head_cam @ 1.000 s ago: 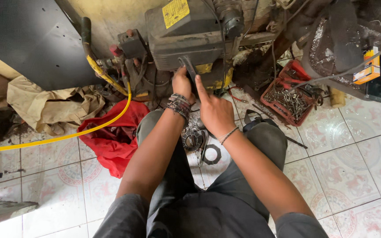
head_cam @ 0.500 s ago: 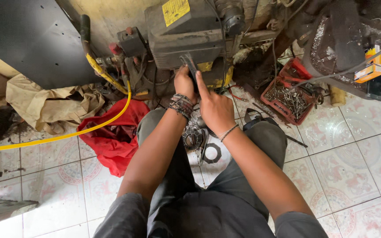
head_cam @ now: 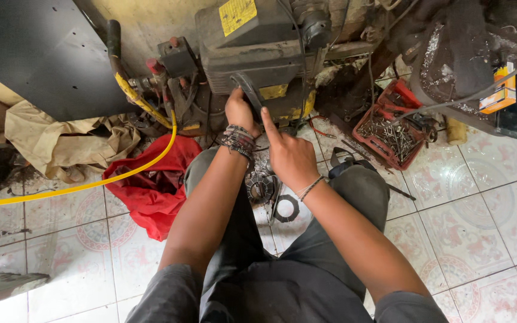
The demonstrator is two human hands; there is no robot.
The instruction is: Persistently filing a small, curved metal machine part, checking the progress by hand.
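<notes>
My left hand (head_cam: 239,110), with beaded bracelets on the wrist, is closed around a dark flat lever (head_cam: 246,87) at the front of a grimy grey machine (head_cam: 252,54). My right hand (head_cam: 289,157) rests just right of it, one finger stretched up toward the lever's lower end. Its other fingers curl away from the camera, so I cannot see whether they hold anything. Round metal parts (head_cam: 261,188) and a dark ring (head_cam: 286,209) lie on the tiles between my knees.
A red cloth (head_cam: 151,185) and a yellow hose (head_cam: 91,185) lie to the left, with beige rags (head_cam: 61,143) and a black panel (head_cam: 31,54) behind. A red tray of nails (head_cam: 390,131) sits at the right. White patterned floor tiles (head_cam: 468,209) surround me.
Both hands stay at the machine's front, the left still on the lever. They have shifted only slightly.
</notes>
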